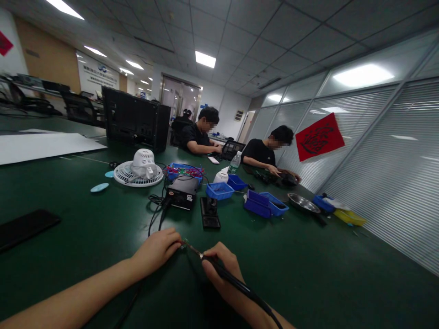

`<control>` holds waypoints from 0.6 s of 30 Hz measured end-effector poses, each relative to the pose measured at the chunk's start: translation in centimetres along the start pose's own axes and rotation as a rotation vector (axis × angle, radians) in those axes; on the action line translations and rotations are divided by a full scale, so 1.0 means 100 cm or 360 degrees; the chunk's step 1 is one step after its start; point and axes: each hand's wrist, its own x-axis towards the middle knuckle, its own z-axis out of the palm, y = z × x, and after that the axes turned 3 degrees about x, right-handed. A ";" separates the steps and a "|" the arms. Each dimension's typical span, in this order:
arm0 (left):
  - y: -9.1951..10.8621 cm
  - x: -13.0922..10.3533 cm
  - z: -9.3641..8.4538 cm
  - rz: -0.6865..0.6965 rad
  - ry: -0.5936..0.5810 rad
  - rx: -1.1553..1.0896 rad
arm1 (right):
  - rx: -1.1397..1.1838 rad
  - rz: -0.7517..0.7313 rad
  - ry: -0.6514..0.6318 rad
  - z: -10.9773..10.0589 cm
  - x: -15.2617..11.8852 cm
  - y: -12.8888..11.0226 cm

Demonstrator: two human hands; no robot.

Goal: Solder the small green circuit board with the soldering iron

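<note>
Black soldering iron, probably light, stiff, enclosed by right hand, best gripped behind its metal tip; left hand pinches small green part, likely fragile.

One soldering iron, one bottle

Seen from my head, facing forward and down: my left hand and right hand near, lower centre; ceiling along top.

Green piece, details too small
</note>
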 end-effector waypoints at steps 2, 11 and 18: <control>0.001 0.000 -0.001 -0.0010 -0.0002 0.0002 | 0.0008 0.0000 0.0001 0.000 0.000 0.001; 0.001 -0.001 -0.002 -0.0010 0.0009 0.0003 | -0.0002 0.0018 0.0009 0.000 -0.002 0.001; -0.002 -0.001 0.001 0.0026 0.0027 0.0002 | -0.0025 0.0022 -0.0014 0.000 -0.002 0.002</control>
